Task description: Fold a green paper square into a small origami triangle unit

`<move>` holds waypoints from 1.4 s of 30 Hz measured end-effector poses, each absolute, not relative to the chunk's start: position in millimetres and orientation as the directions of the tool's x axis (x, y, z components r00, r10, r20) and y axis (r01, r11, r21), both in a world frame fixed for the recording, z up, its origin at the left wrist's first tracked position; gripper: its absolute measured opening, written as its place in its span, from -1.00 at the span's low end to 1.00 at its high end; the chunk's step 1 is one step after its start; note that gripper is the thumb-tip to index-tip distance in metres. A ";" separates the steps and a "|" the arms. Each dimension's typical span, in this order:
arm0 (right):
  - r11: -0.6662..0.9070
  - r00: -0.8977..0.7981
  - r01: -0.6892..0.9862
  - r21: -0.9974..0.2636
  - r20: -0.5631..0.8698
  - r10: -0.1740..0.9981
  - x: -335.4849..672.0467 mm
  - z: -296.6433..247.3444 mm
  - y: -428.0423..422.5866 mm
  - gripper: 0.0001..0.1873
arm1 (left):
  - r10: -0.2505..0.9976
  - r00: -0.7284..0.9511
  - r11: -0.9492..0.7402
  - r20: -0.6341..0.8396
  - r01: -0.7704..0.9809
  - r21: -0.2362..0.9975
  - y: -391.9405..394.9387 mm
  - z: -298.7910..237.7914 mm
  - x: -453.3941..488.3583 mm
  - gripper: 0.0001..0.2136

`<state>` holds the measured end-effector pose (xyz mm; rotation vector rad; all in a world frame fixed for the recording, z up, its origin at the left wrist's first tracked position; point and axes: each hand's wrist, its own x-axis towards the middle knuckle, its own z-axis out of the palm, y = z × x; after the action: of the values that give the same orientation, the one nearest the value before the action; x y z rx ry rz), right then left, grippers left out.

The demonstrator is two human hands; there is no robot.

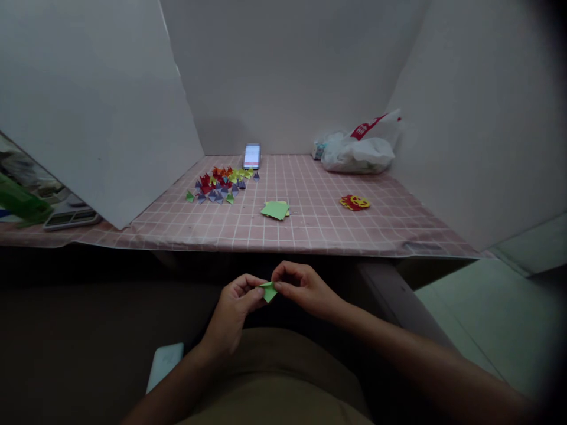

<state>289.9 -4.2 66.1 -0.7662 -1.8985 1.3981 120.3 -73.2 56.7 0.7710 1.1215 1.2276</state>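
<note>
Below the table's front edge, over my lap, both hands pinch a small folded green paper piece. My left hand grips its left side with fingers curled closed. My right hand pinches its right side with thumb and fingers. On the pink checked tablecloth lies a small stack of green paper squares. Further back on the left sits a cluster of several small folded paper pieces in red, orange, yellow, green and purple.
A phone lies at the back centre. A white plastic bag sits back right, red and yellow paper shapes in front of it. Grey boards wall the table on three sides. A calculator lies far left, a pale flat object beside my lap.
</note>
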 end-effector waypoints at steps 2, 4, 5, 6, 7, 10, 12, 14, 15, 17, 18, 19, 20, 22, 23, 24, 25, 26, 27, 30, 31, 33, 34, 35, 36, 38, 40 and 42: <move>0.265 -0.615 0.076 -0.961 0.163 0.771 289.6 65.8 -4.4 -0.98 | 0.969 -0.027 0.223 -0.244 -0.318 0.921 -73.0 56.3 120.0 -0.88; 0.269 -0.615 0.078 -0.960 0.166 0.771 289.2 65.3 -4.7 -0.97 | 0.967 -0.018 0.237 -0.255 -0.312 0.920 -73.1 56.1 119.8 -0.88; 0.274 -0.614 0.075 -0.959 0.172 0.771 289.0 65.1 -4.9 -0.96 | 0.966 -0.015 0.242 -0.259 -0.309 0.920 -73.3 56.1 119.8 -0.88; 0.281 -0.610 0.067 -0.957 0.184 0.771 288.8 65.0 -5.1 -0.96 | 0.965 -0.014 0.243 -0.260 -0.309 0.919 -73.6 56.4 119.9 -0.88; 0.292 -0.607 0.055 -0.955 0.200 0.769 288.6 65.0 -5.2 -0.96 | 0.965 -0.012 0.244 -0.261 -0.312 0.918 -73.8 56.9 120.1 -0.88; 0.335 -0.612 0.022 -0.942 0.252 0.750 288.4 65.7 -5.5 -0.94 | 0.964 -0.004 0.249 -0.265 -0.329 0.911 -73.8 58.8 121.0 -0.88; 0.359 -0.620 0.013 -0.933 0.274 0.735 288.7 66.3 -5.4 -0.91 | 0.963 0.004 0.255 -0.270 -0.341 0.905 -73.2 59.8 121.5 -0.87; 0.379 -0.622 0.011 -0.925 0.291 0.727 289.2 66.6 -5.0 -0.89 | 0.963 0.011 0.257 -0.270 -0.350 0.901 -72.6 59.7 121.6 -0.88; 0.388 -0.623 0.013 -0.921 0.296 0.724 289.4 66.6 -4.8 -0.89 | 0.963 0.013 0.255 -0.268 -0.352 0.900 -72.4 59.4 121.5 -0.89; 0.401 -0.624 0.020 -0.916 0.302 0.720 289.9 66.4 -4.4 -0.87 | 0.964 0.016 0.253 -0.265 -0.354 0.900 -72.5 58.6 121.1 -0.90; 0.404 -0.624 0.023 -0.914 0.303 0.721 290.0 66.2 -4.3 -0.87 | 0.964 0.017 0.253 -0.265 -0.355 0.900 -72.6 58.4 120.9 -0.91; 0.405 -0.623 0.026 -0.914 0.302 0.721 290.1 66.0 -4.2 -0.87 | 0.964 0.017 0.253 -0.265 -0.358 0.899 -72.9 58.4 120.7 -0.91; 0.405 -0.623 0.028 -0.914 0.301 0.722 290.2 65.9 -4.1 -0.86 | 0.964 0.017 0.253 -0.265 -0.363 0.897 -73.1 58.7 120.7 -0.91; 0.408 -0.627 0.026 -0.913 0.303 0.718 290.3 65.8 -4.1 -0.86 | 0.965 0.013 0.248 -0.263 -0.374 0.893 -73.3 59.9 120.9 -0.88; 0.408 -0.632 0.026 -0.913 0.301 0.714 290.4 65.8 -4.2 -0.86 | 0.965 0.007 0.244 -0.260 -0.378 0.893 -73.2 60.7 121.1 -0.85; 0.405 -0.635 0.027 -0.914 0.297 0.713 290.5 65.8 -4.2 -0.86 | 0.966 0.000 0.240 -0.260 -0.380 0.893 -73.0 61.4 121.4 -0.82; 0.399 -0.636 0.028 -0.916 0.292 0.715 290.5 65.6 -4.3 -0.86 | 0.966 -0.007 0.238 -0.260 -0.378 0.895 -72.7 62.0 121.7 -0.80; 0.389 -0.634 0.030 -0.921 0.283 0.719 290.6 65.4 -4.4 -0.86 | 0.965 -0.012 0.239 -0.262 -0.372 0.897 -72.3 62.4 121.9 -0.79; 0.374 -0.632 0.031 -0.927 0.272 0.726 290.6 65.1 -4.4 -0.86 | 0.965 -0.013 0.241 -0.263 -0.365 0.899 -72.1 62.6 122.1 -0.79; 0.318 -0.625 0.012 -0.948 0.241 0.743 290.4 64.1 -4.6 -0.87 | 0.966 0.000 0.241 -0.257 -0.353 0.904 -72.0 62.4 122.0 -0.82; 0.297 -0.623 0.005 -0.955 0.229 0.748 290.2 63.8 -4.7 -0.88 | 0.968 0.004 0.237 -0.252 -0.352 0.906 -72.1 62.2 121.9 -0.83; 0.256 -0.622 -0.004 -0.967 0.202 0.756 289.7 63.4 -4.9 -0.91 | 0.969 0.003 0.234 -0.248 -0.347 0.908 -72.4 61.5 121.6 -0.84; 0.238 -0.623 -0.005 -0.971 0.190 0.759 289.5 63.3 -5.0 -0.92 | 0.969 0.000 0.232 -0.247 -0.342 0.910 -72.3 61.1 121.4 -0.84; 0.227 -0.624 -0.006 -0.974 0.181 0.761 289.2 63.3 -5.2 -0.93 | 0.969 -0.002 0.232 -0.248 -0.337 0.913 -72.1 60.6 121.2 -0.84; 0.221 -0.625 -0.006 -0.975 0.176 0.761 288.9 63.4 -5.4 -0.93 | 0.968 -0.005 0.234 -0.249 -0.329 0.915 -71.8 60.0 121.0 -0.84; 0.224 -0.625 -0.007 -0.974 0.180 0.760 288.5 63.6 -6.0 -0.93 | 0.967 -0.006 0.240 -0.254 -0.316 0.918 -70.9 58.5 120.4 -0.84; 0.233 -0.627 -0.006 -0.972 0.185 0.757 288.4 64.0 -6.7 -0.93 | 0.964 -0.001 0.254 -0.267 -0.307 0.917 -70.0 57.2 119.8 -0.84; 0.230 -0.629 -0.006 -0.973 0.183 0.756 288.4 64.5 -7.0 -0.92 | 0.961 0.002 0.264 -0.276 -0.301 0.917 -69.9 56.3 119.3 -0.84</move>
<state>288.4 -7.0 64.5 -0.6900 -1.8410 1.4603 119.3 -69.9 56.3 0.7691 1.1320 1.1612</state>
